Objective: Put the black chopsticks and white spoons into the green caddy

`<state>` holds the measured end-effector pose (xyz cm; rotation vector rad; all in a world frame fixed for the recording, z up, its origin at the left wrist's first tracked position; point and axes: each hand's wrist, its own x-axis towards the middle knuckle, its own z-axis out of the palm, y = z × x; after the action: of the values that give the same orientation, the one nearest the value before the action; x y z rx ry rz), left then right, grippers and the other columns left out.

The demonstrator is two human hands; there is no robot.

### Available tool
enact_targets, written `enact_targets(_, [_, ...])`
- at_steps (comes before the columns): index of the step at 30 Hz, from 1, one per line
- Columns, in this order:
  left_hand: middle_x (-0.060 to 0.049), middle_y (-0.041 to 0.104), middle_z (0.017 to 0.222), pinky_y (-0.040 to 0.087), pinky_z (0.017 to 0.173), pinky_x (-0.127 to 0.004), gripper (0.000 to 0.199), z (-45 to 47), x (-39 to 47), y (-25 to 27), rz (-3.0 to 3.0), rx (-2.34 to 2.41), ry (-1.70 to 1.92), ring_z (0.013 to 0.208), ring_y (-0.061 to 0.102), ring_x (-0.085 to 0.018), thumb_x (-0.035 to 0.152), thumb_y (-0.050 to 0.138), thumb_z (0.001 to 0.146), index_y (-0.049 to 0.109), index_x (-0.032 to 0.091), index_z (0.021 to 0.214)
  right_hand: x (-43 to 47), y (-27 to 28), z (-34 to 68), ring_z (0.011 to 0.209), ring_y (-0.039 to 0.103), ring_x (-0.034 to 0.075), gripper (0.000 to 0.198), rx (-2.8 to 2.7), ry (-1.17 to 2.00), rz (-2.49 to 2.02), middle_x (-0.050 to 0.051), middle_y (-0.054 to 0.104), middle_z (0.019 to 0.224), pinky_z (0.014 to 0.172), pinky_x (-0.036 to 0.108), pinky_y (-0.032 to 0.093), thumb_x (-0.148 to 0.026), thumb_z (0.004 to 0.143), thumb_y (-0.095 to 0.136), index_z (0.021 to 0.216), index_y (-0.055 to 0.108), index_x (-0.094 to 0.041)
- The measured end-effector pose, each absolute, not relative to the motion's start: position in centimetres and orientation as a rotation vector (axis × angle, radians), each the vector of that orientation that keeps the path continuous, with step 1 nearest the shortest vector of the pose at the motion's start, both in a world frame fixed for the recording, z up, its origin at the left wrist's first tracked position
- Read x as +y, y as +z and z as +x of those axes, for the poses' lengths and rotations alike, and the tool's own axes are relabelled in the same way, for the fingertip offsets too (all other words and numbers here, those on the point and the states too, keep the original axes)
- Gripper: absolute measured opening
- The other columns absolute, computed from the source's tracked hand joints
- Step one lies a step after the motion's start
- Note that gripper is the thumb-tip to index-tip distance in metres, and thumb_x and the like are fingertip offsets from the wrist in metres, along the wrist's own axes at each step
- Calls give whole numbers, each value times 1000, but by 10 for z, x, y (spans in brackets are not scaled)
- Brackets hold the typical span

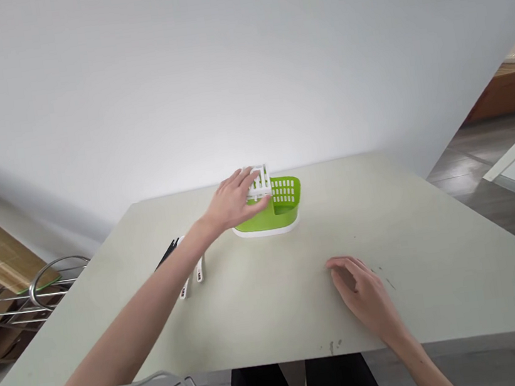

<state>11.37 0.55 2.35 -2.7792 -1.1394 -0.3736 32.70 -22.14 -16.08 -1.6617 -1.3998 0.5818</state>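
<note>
Green basket on bench; white slotted insert atop basket's left part. Left hand on insert, grip closure cannot be told. Right hand: grip released, fingers curled.

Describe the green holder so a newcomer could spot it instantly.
On the pale table, find the far edge, by the wall. Near its middle, under the left hand, sits the green holder, with a white slotted piece on top. Its bright green colour sets it apart from the slim white and black items lying to its left.
</note>
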Motion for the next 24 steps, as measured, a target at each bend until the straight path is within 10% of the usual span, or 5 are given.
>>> enact_targets(24, [-8, 26, 175, 28, 125, -51, 77, -86, 91, 51, -2536, -1561, -69, 155, 35, -33, 59, 21, 103, 24, 19, 169, -224, -165, 327, 115, 67, 30, 35, -1424, 586, -1681, 11, 69, 131, 74, 37, 58, -52, 104, 45, 113, 69, -28])
